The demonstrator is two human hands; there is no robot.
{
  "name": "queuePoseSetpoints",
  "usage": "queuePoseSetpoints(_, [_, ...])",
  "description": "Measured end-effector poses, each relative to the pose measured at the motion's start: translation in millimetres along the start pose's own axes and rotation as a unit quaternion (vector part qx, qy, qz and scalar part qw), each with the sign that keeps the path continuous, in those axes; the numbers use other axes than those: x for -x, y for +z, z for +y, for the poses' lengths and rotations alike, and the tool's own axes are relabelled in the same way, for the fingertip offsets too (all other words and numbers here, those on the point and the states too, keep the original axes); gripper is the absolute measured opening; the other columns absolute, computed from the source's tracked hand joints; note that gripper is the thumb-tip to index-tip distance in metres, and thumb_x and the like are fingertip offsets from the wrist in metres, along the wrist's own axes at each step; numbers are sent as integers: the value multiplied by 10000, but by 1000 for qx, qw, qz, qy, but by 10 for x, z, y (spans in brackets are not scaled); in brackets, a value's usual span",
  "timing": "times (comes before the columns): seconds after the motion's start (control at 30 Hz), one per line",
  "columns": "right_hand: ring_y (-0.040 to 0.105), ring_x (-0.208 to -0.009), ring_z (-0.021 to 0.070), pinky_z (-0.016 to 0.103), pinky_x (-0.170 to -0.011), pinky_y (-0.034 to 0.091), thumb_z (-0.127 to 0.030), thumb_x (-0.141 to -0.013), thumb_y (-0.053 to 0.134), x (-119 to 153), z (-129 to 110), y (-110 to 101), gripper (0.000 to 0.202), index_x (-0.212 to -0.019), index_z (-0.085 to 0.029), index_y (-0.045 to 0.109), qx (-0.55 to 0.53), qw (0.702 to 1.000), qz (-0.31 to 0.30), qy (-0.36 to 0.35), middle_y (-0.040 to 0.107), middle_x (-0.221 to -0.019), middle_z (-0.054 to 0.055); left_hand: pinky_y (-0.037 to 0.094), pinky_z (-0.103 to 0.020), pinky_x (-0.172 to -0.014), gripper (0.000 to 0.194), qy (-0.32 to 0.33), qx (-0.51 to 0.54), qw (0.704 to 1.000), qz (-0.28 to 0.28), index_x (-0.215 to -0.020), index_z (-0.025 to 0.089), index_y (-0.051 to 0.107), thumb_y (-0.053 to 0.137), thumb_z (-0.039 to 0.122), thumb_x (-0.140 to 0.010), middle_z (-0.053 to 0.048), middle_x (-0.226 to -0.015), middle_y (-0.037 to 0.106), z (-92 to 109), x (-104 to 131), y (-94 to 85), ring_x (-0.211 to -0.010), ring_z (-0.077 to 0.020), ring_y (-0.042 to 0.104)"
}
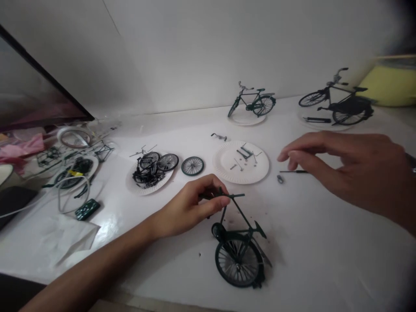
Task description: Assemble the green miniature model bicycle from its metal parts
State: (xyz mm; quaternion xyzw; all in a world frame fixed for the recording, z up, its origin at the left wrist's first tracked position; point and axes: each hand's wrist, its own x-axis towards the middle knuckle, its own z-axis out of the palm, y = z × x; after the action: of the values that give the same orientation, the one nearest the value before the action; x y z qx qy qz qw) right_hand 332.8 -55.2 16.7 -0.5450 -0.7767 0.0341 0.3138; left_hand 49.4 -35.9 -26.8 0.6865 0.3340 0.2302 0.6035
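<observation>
My left hand (pixel 191 206) pinches the front end of a dark green model bicycle (pixel 238 247) between thumb and fingers. Its spoked rear wheel, chain case and frame show; no front wheel is visible on it, and my fingers hide part of the front. My right hand (pixel 338 173) hovers to the right with loosely curled fingers and nothing visible in them. Just under it lies a thin dark rod, perhaps a screwdriver (pixel 294 171), beside a small grey metal part (pixel 280 179).
A paper plate (pixel 221 167) bears small parts, with a handlebar (pixel 219 137) behind it. A loose wheel (pixel 193 166) lies near a plate of black parts (pixel 147 173). Two assembled model bicycles (pixel 251 104) stand at the back. Cables, tape (pixel 74 137) and a monitor (pixel 35 78) crowd the left.
</observation>
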Motion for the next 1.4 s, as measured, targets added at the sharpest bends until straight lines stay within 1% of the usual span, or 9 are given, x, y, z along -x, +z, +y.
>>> queuePoseSetpoints(0.07, [640,-731,181,314,-542,404,-394,-981,515,77,138,-22,199,-930,-261,654,26,1000,10,12,720,-890,50,391,-182,-577,210,-1,-4,1000,1,-980,159,594,631,363,-952,10,-790,560,-8,4,2,-646,-72,469])
queuePoseSetpoints(0.2, [631,-717,172,317,-660,450,-427,-942,579,179,341,41,181,-933,-267,664,35,990,-136,9,712,-888,17,388,-184,-585,221,3,-9,1000,-10,-994,160,582,605,378,-967,-3,-821,574,-18,-3,0,-676,-81,480])
queuePoseSetpoints(0.3, [602,-664,180,325,-635,413,-437,-896,629,194,372,122,181,-910,-259,656,86,981,-175,9,689,-830,10,407,-190,-621,228,-2,-17,1000,-16,-1009,164,573,584,390,-978,-10,-853,575,-22,-3,2,-725,-94,497])
queuePoseSetpoints(0.43, [583,-676,177,320,-613,374,-364,-945,540,216,318,199,153,-893,-252,631,136,968,-211,9,668,-854,3,416,-189,-635,222,1,-15,1000,-26,-1031,170,564,565,388,-989,-16,-887,584,-28,9,10,-745,-96,506])
queuePoseSetpoints(0.7, [579,-698,163,323,-640,415,-366,-969,533,242,260,143,143,-927,-260,619,43,973,-222,34,649,-898,3,415,-189,-629,212,-13,-13,999,-28,-1010,176,562,579,385,-980,12,-842,545,-46,2,18,-714,-90,491])
queuePoseSetpoints(0.83, [624,-830,167,321,-757,459,-359,-1000,511,286,126,227,154,-1071,-250,594,-41,979,-198,-15,662,-1033,22,418,-189,-635,194,0,-25,999,-33,-1027,186,563,583,373,-979,15,-842,561,-50,13,69,-713,-90,494])
queuePoseSetpoints(0.97, [625,-875,150,287,-779,479,-280,-1003,520,348,-39,388,122,-1027,-226,627,-188,959,-206,-51,654,-1001,30,436,-197,-675,175,17,-42,998,-41,-1039,180,571,580,345,-981,6,-864,583,-31,16,115,-753,-100,526])
queuePoseSetpoints(1.17, [606,-847,140,260,-720,496,-311,-922,653,360,-164,489,78,-932,-240,683,-329,919,-205,64,625,-962,19,447,-204,-687,186,32,-67,997,-32,-1021,177,584,587,357,-976,2,-864,589,-35,8,107,-751,-103,536])
queuePoseSetpoints(1.4, [645,-916,185,296,-784,540,-361,-860,721,364,-165,484,132,-945,-262,711,-360,904,-192,129,686,-983,30,458,-225,-671,229,21,-91,995,-40,-1038,167,596,581,386,-973,-29,-904,624,-20,23,110,-752,-122,557])
